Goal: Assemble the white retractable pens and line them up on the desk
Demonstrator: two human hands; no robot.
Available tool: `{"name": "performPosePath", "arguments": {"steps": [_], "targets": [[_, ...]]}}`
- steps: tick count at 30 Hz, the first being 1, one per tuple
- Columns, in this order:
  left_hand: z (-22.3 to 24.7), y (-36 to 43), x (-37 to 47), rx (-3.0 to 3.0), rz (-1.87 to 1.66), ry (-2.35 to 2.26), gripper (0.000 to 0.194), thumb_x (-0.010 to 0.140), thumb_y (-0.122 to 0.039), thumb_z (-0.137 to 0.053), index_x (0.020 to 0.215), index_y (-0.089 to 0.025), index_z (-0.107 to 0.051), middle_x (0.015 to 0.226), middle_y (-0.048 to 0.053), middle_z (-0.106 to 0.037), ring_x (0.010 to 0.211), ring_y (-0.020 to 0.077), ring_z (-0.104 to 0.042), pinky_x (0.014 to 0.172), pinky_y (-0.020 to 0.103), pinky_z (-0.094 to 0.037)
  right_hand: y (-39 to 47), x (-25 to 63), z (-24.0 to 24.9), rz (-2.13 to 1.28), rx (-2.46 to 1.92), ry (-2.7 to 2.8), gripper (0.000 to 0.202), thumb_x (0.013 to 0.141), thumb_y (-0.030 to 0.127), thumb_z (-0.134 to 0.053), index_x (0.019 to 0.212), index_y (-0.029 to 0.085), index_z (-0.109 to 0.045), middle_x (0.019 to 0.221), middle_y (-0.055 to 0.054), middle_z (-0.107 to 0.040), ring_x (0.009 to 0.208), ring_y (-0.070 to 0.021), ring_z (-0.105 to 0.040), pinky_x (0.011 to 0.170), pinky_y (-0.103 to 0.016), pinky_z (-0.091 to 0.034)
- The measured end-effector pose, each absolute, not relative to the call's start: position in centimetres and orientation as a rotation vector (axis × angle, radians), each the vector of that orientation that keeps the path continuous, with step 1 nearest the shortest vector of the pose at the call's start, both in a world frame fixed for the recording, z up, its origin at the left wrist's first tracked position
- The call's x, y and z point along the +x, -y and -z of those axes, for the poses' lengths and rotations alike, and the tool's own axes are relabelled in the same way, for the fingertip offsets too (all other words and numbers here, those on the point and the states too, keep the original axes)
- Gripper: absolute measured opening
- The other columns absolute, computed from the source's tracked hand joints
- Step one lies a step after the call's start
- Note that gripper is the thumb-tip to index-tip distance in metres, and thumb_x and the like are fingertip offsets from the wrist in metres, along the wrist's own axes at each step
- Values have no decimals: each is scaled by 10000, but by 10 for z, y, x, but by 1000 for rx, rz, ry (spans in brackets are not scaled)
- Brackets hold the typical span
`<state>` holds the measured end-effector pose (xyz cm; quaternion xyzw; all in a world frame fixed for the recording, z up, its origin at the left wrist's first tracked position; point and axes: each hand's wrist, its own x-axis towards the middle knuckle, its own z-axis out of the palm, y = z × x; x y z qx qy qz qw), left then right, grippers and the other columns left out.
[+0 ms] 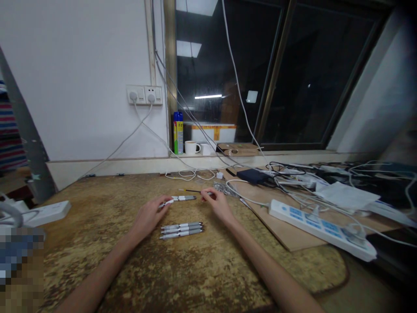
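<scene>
My left hand is closed, its fingertips pinching a white pen barrel above the worn wooden table. Just beyond its fingertips lies a white and grey pen. My right hand is closed too, in a pinch at the end of a thin dark pen refill with a yellowish tip pointing left. Nearer to me, between the forearms, white and grey pens lie side by side in a small group. A crumpled clear bag is just behind my right hand.
A white power strip and a brown board lie on the right, under tangled cables and a black box. Another white strip is at the left. A spray can and a mug stand on the windowsill.
</scene>
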<state>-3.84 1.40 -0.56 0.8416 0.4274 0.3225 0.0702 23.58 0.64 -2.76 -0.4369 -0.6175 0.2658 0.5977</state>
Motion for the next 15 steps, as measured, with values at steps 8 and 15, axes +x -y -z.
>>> {"name": "performPosePath", "arguments": {"steps": [8,15], "targets": [[7,-17,-42,2537,-931,-1283,410,980,-483,-431,1176,-228,-684,1200,78,-716,1095,263,-652,995,403,-480,-14,243,37,-560,-1045,1491,327,851,457,-646,979,168,-730,925,-85,-731,769,-199,-659,738,-311,-503],[8,-18,-44,2525,-957,-1255,389,975,-467,-446,1167,-236,-692,1188,70,-720,1093,260,-656,988,398,-485,-9,240,30,-594,-1026,1525,405,881,536,-597,944,164,-742,818,-59,-715,754,-189,-637,730,-293,-486]]}}
